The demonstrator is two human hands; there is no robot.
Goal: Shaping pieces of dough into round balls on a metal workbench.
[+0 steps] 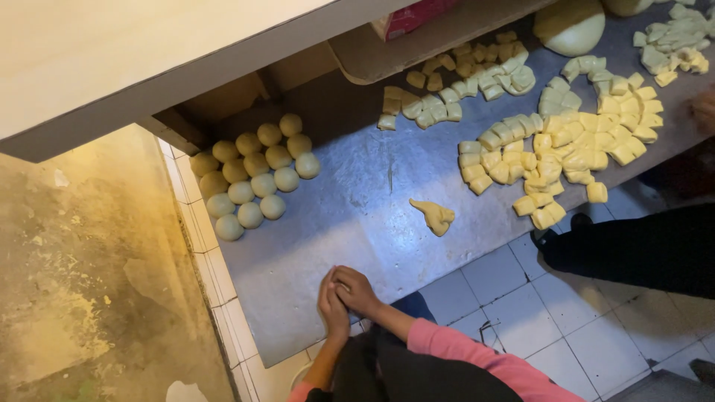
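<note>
My left hand and my right hand are pressed palm to palm over the near edge of a grey metal worktop. Whatever lies between the palms is hidden. A pink sleeve covers my right forearm. The closest thing on the worktop is a small misshapen lump of yellow dough, lying alone beyond and to the right of my hands. A tight cluster of several round dough balls sits to the far left, against the tiled wall edge.
Several cut dough chunks spread across the right of the worktop, with a large smooth dough mound behind them. A red package lies on a shelf above. Another person's dark-clothed limb and hand are at the right, above the white tiled floor.
</note>
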